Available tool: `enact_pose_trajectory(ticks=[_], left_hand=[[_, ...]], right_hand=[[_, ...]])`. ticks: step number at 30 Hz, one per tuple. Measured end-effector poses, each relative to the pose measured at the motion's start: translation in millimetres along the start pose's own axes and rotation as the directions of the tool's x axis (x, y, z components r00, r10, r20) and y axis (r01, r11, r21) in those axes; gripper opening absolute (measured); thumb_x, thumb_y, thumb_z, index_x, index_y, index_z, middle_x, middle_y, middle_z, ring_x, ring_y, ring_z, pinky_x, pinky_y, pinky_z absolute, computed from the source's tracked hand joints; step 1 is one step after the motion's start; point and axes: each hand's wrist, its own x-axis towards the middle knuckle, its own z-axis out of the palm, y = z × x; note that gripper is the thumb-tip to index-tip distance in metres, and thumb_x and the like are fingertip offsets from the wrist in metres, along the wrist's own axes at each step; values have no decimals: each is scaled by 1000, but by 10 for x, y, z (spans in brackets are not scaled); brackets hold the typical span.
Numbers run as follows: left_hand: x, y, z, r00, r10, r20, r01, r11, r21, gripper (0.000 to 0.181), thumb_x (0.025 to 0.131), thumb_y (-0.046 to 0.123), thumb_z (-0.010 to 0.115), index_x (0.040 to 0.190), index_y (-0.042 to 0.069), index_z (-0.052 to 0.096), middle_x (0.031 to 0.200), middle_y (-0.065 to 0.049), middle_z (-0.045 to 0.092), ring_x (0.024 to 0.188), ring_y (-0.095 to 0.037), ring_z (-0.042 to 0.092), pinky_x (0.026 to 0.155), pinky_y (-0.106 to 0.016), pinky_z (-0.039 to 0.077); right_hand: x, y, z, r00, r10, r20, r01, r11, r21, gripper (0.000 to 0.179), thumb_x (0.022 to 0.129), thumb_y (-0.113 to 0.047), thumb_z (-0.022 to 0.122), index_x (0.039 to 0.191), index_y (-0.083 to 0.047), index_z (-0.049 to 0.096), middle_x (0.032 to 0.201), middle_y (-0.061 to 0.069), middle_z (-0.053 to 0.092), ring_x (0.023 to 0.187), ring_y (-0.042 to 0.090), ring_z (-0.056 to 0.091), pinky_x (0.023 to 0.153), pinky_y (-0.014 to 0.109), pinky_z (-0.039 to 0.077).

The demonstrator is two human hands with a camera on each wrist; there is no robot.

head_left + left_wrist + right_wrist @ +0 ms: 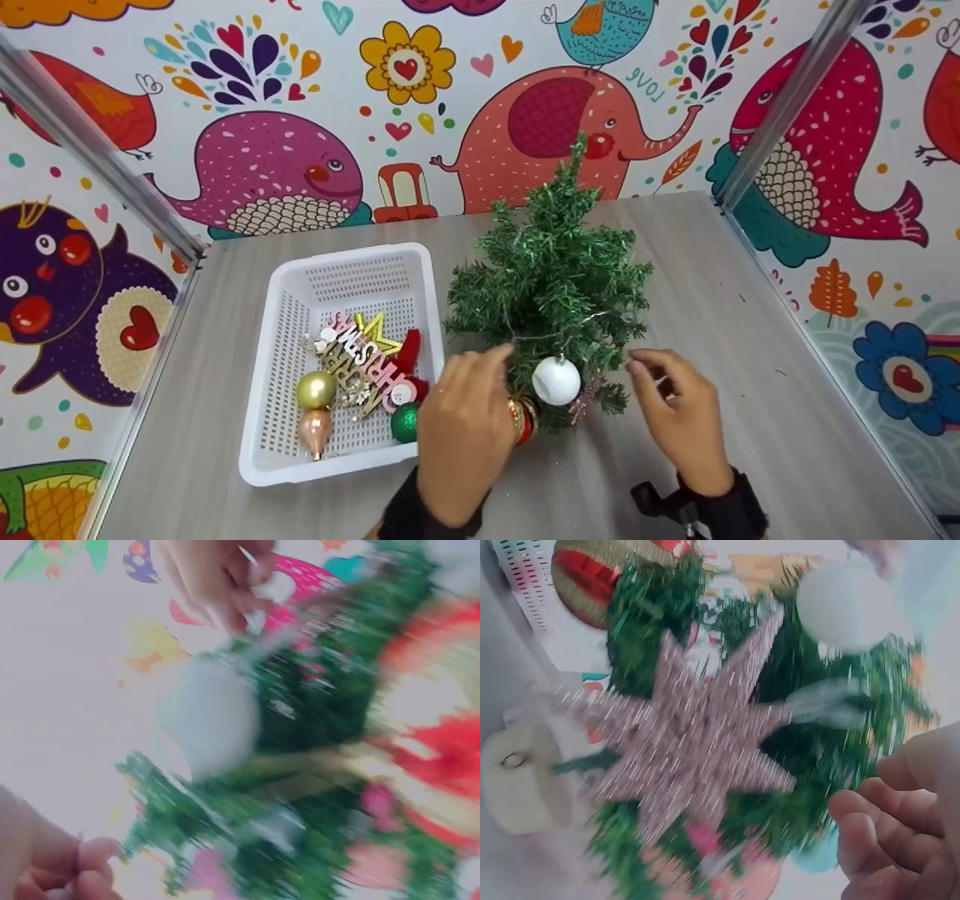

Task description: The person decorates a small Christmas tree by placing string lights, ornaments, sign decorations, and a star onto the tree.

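Note:
A small green artificial Christmas tree [559, 247] stands between my two hands. A white ball ornament [556, 380] hangs on its front, large and blurred in the left wrist view. My left hand [466, 420] is at the tree's lower left, beside a gold-and-red ball ornament [523, 418]. In the left wrist view its fingers [94, 859] are loosely bent near a branch tip, with nothing seen held. To the tree's right is my right hand [679, 412], fingers [870, 817] loosely curled near the branches and holding nothing visible. A pink glitter star [697, 731] hangs low on the tree.
Left of the tree sits a white plastic basket [259, 420] with a gold ball [316, 391], a rose-gold drop ornament [315, 431], a green glitter ball [406, 422], a yellow star [379, 334] and Christmas lettering [367, 360]. Patterned panels surround the grey table [757, 315].

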Motion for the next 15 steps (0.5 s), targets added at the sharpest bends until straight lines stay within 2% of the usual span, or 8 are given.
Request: enact_pose_trajectory(ticks=[2,4,8,11,12,13,14,15], left_hand=[[-152,-107,8,997,-79,-3,78,995,-54,22,95,0,61,114,5,71,86,0,63,78,-9,56,65,-20,49],[-344,-178,39,988,-154,3,154,981,-115,28,93,-4,59,118,5,68,94,-1,63,86,-11,57,73,-24,50],[-771,-236,162,971,-241,10,237,947,-218,30,87,-10,60,112,5,61,105,-3,60,96,-11,56,83,-28,51],[-1061,-262,249,949,-290,123,311,923,-225,26,82,-8,64,99,9,55,95,1,55,85,-6,51,73,-23,48],[-1135,-276,267,923,-324,209,366,907,-209,24,82,-5,66,95,11,53,91,3,53,81,-4,49,70,-23,47],[-1194,-300,288,884,-354,305,420,889,-184,22,82,-2,66,94,12,54,89,4,53,80,-4,49,69,-24,47],[-1237,-327,312,823,-394,410,484,864,-142,20,83,2,67,95,13,55,89,4,53,79,-4,50,70,-25,48],[-1262,-360,338,743,-433,511,547,832,-90,18,84,6,68,98,12,58,91,4,56,81,-6,53,73,-28,51]], right_hand=[[-31,143,-35,990,139,-29,-138,989,45,19,96,4,67,112,-4,75,91,5,73,71,4,60,62,16,47],[-64,311,-41,956,292,-41,-286,952,111,17,102,-4,62,116,-3,73,95,3,73,79,8,63,66,18,48],[-129,654,53,853,522,-2,-504,823,262,27,108,-18,55,124,0,67,102,-7,72,94,8,66,78,19,53],[-199,833,202,774,627,91,-606,691,394,28,109,-20,53,127,-1,64,105,-12,72,100,8,68,89,22,54],[-229,875,258,744,655,133,-633,628,453,27,109,-20,53,127,-4,63,104,-11,73,102,9,68,95,24,52],[-259,910,316,714,679,168,-660,573,486,26,110,-21,51,127,-6,62,103,-11,74,103,8,68,99,27,51],[-285,934,371,686,698,205,-684,522,509,24,111,-22,50,126,-8,62,102,-11,75,106,8,66,104,30,46],[-307,959,422,663,711,236,-701,478,529,23,111,-23,49,125,-9,60,101,-12,75,108,6,63,112,34,40]])
